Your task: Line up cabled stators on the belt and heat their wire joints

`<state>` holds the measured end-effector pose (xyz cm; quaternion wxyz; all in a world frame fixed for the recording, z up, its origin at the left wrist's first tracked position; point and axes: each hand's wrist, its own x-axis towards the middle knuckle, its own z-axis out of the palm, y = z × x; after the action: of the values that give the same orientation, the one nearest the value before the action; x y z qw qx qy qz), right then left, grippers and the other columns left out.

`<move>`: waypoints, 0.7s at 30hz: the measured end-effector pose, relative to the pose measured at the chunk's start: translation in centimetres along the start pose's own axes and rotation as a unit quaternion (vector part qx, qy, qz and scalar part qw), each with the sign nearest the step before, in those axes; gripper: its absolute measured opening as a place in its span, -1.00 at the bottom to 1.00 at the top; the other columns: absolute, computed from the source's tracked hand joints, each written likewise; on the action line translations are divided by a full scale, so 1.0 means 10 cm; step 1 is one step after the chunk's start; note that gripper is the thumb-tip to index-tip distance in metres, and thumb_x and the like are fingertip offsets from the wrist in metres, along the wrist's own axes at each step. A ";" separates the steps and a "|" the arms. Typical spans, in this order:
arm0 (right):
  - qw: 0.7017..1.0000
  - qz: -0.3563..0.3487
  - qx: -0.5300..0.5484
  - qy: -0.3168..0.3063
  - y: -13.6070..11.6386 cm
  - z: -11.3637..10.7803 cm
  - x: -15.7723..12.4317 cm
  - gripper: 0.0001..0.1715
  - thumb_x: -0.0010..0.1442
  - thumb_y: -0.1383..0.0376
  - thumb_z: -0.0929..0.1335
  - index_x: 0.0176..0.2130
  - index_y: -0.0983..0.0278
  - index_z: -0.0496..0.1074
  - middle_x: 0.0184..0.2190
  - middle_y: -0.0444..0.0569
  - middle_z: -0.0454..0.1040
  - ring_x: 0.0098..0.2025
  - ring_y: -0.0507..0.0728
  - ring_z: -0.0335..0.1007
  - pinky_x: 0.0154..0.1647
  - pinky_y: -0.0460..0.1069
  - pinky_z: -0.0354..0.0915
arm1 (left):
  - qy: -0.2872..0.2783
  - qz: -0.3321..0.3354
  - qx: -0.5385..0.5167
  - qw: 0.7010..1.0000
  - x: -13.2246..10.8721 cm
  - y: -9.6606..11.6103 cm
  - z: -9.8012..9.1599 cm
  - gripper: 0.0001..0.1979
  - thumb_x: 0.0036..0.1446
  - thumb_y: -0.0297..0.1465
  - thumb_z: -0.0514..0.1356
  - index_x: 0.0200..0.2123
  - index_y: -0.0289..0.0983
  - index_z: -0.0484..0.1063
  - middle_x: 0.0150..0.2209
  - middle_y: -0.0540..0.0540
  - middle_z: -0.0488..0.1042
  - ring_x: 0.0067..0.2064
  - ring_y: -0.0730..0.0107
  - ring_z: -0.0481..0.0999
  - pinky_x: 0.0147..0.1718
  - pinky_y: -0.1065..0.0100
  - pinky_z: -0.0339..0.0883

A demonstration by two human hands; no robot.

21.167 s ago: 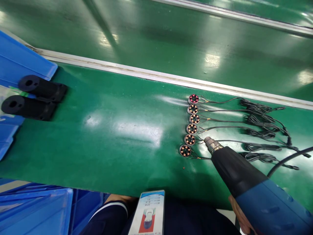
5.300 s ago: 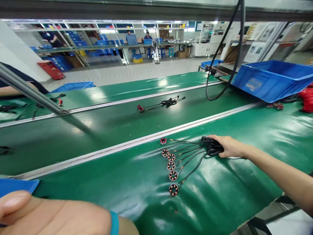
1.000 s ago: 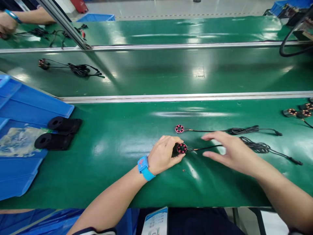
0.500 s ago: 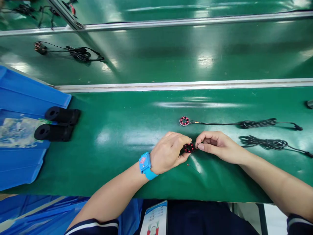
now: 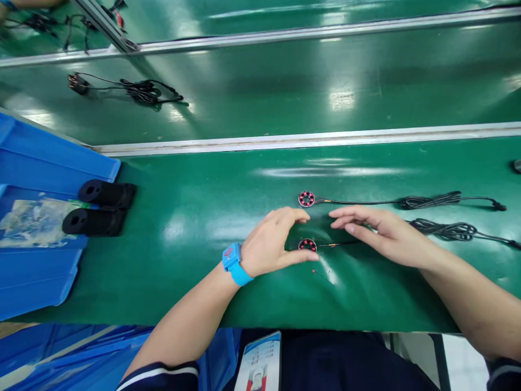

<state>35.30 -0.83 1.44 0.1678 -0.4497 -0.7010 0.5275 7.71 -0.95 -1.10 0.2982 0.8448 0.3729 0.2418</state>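
A ring-shaped coil part [image 5: 307, 245] with red segments lies on the green bench, its thin lead running right beneath my right hand. Around it my left hand [image 5: 273, 244] is spread, thumb and fingers apart, holding nothing. My right hand [image 5: 376, 232] hovers over the lead with fingers stretched out and nothing between them. Just behind lies a second ring-shaped coil part [image 5: 306, 199], joined to a black cable [image 5: 431, 201] bundled at the right. The nearer part's cable bundle [image 5: 448, 230] shows past my right wrist. A small thin wire piece [image 5: 323, 276] lies in front of my hands.
At the left are two black cylindrical parts [image 5: 100, 221] beside a blue bin [image 5: 36, 277] with a plastic bag [image 5: 36, 221] on it. Beyond the bench's white edge strip [image 5: 264, 144] lies another cable bundle [image 5: 146, 92]. Part of another person's arm [image 5: 35, 3] shows at top left.
Both hands have let go of the nearer ring-shaped part, which now lies on the bench. My fingers have opened and the hands have moved apart. A person's arm has appeared at top left.
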 end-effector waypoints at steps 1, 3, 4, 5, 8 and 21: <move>0.999 -0.009 -0.032 0.035 -0.02 -0.04 0.01 -0.64 0.40 0.14 0.27 0.13 0.14 0.39 0.03 -0.03 0.50 0.07 0.18 0.42 0.09 0.07 0.34 | 0.038 -0.009 0.007 0.999 0.04 -0.02 -0.01 -0.40 0.13 -0.03 0.31 0.07 -0.22 0.21 -0.01 -0.17 0.44 0.00 0.16 0.48 -0.04 0.18 0.37; 0.992 -0.032 -0.089 0.078 -0.06 -0.12 0.05 -0.65 0.39 0.17 0.27 0.12 0.13 0.39 0.04 -0.05 0.49 0.08 0.18 0.41 0.10 0.06 0.34 | 0.098 -0.023 0.038 0.994 0.13 -0.06 -0.02 -0.45 0.20 -0.12 0.28 0.11 -0.25 0.19 0.05 -0.20 0.41 0.07 0.15 0.43 0.03 0.15 0.34; 0.989 -0.046 -0.117 0.083 -0.08 -0.14 0.08 -0.65 0.39 0.19 0.27 0.13 0.14 0.38 0.05 -0.05 0.49 0.09 0.18 0.41 0.11 0.06 0.34 | 0.108 -0.025 0.056 0.992 0.18 -0.07 -0.02 -0.46 0.20 -0.15 0.28 0.12 -0.27 0.19 0.06 -0.21 0.40 0.09 0.13 0.41 0.06 0.13 0.31; 0.985 -0.062 -0.143 0.078 -0.11 -0.16 0.11 -0.64 0.38 0.20 0.27 0.13 0.14 0.38 0.05 -0.05 0.48 0.09 0.18 0.41 0.11 0.07 0.33 | 0.102 -0.025 0.070 0.992 0.22 -0.06 -0.01 -0.48 0.20 -0.17 0.29 0.11 -0.27 0.20 0.07 -0.21 0.40 0.11 0.12 0.40 0.08 0.11 0.28; 0.980 -0.090 -0.174 0.019 -0.16 -0.12 0.15 -0.64 0.34 0.20 0.31 0.11 0.14 0.39 0.05 -0.06 0.47 0.07 0.18 0.42 0.09 0.06 0.35 | 0.061 -0.019 0.082 0.995 0.27 -0.02 0.00 -0.64 0.23 -0.19 0.26 -0.02 -0.24 0.30 0.03 -0.16 0.43 0.10 0.12 0.39 0.05 0.13 0.25; 0.991 -0.040 -0.034 -0.124 -0.08 0.14 0.17 -0.31 0.18 0.40 0.32 0.25 0.11 0.13 -0.27 -0.16 0.48 -0.29 0.04 0.40 -0.21 -0.05 0.33 | -0.072 -0.006 0.001 0.997 0.06 -0.04 -0.05 -0.42 -0.02 0.00 0.39 -0.08 -0.21 0.31 0.00 -0.13 0.45 0.05 0.12 0.40 0.01 0.15 0.24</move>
<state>33.06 -0.30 1.24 0.0853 -0.3578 -0.7515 0.5477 7.61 -0.09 -0.85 0.3247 0.8581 0.3556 0.1782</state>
